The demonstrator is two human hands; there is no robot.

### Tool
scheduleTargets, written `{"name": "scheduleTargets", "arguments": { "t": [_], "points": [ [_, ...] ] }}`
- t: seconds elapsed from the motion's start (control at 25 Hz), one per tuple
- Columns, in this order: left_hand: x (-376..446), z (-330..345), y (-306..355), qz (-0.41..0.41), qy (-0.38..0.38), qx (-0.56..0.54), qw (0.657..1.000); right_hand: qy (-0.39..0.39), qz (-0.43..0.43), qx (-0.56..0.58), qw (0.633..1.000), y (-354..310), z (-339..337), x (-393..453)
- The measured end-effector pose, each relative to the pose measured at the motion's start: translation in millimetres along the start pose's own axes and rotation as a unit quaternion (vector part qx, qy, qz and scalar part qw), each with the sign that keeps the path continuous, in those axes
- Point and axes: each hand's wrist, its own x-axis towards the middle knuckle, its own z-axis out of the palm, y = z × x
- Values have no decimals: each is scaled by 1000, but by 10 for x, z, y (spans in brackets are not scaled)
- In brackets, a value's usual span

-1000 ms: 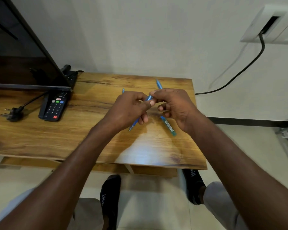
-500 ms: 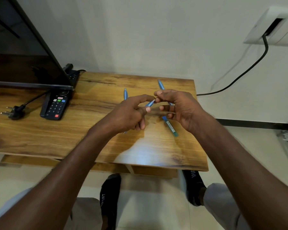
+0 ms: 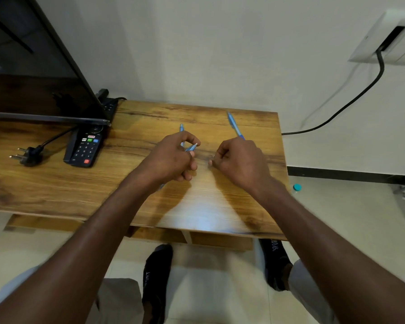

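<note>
Slim blue plastic pen sits in my left hand, fingers curled round its barrel just above the wooden table, its pale tip poking out toward my right hand. That hand is curled too; whether it pinches anything I cannot tell. I judge the pen light, stiff and a little slick, so mid-barrel looks the safest hold. Beyond my knuckles lie a second blue pen and a third blue pen; farther left rests a black remote.

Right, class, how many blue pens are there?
3: first pen in the left hand, second pen on the table behind it, third pen running under the right hand. Others may be hidden.
</note>
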Motion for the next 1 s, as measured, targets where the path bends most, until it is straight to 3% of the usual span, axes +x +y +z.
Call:
{"name": "scheduleTargets", "arguments": {
  "t": [0.16,0.4,0.56,1.0],
  "points": [
    [21,9,32,-13,2,-10,1000,18,-32,-80,996,-66,85,-22],
    [0,15,90,-17,-17,-44,999,37,-47,-14,998,-109,73,-62],
    [-1,22,119,-13,7,-44,999,-1,-10,90,996,-113,90,-72],
    [11,51,132,-19,12,-37,999,2,-24,19,1000,-118,114,-68]
  ]
}}
